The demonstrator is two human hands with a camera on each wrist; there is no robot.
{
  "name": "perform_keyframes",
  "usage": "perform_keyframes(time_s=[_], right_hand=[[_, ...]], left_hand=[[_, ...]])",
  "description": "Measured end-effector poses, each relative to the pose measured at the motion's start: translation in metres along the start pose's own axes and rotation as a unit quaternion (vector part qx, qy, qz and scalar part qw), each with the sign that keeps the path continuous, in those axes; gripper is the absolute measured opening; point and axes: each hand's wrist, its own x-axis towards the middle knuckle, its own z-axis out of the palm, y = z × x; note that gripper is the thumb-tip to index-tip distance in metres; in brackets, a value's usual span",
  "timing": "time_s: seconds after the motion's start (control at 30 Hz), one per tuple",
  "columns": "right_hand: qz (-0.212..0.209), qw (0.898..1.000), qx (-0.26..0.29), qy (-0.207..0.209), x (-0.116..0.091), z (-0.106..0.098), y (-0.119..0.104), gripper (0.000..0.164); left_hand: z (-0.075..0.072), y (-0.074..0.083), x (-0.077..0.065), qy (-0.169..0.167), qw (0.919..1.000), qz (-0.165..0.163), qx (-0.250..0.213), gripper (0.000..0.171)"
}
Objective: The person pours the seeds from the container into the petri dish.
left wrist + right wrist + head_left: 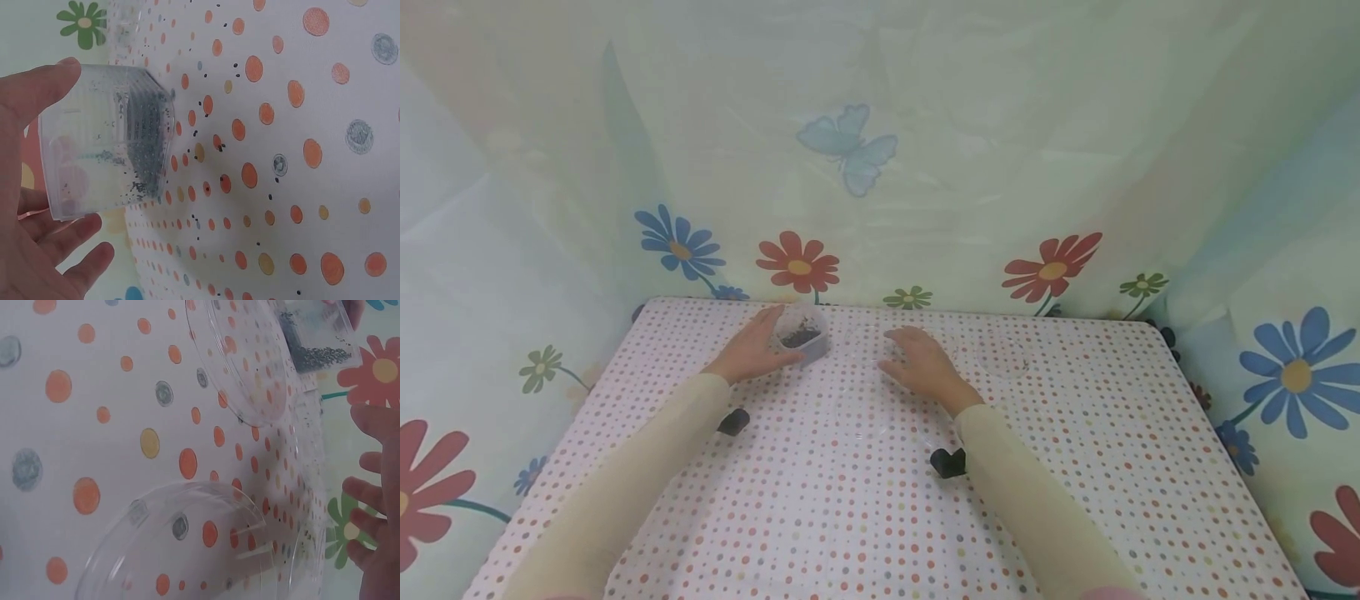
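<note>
My left hand (751, 346) grips a clear plastic tub (802, 340) near the back of the table, thumb on one side and fingers on the other. Inside the tub (106, 144), small dark grains like seeds lie heaped along the bottom, with some stuck to its walls. To the right, my right hand (925, 365) hovers over clear round dishes, its fingers spread and holding nothing. The right wrist view shows one shallow dish (256, 369) close to the tub and another dish (181, 550) nearer to the camera.
Another clear dish (1003, 357) lies right of my right hand. Dark specks (220, 147) are scattered on the dotted tablecloth (820, 517) by the tub. A flowered sheet (955, 167) hangs behind the table and at both sides.
</note>
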Motion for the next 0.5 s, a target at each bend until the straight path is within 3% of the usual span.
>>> perform_keyframes(time_s=[0.5], right_hand=[[-0.038,0.998,-0.035,0.028,0.0056,0.0011,-0.0014,0.057]], left_hand=[[0.0053,0.0002,0.0046,0.014,0.9994,-0.009,-0.029,0.101]])
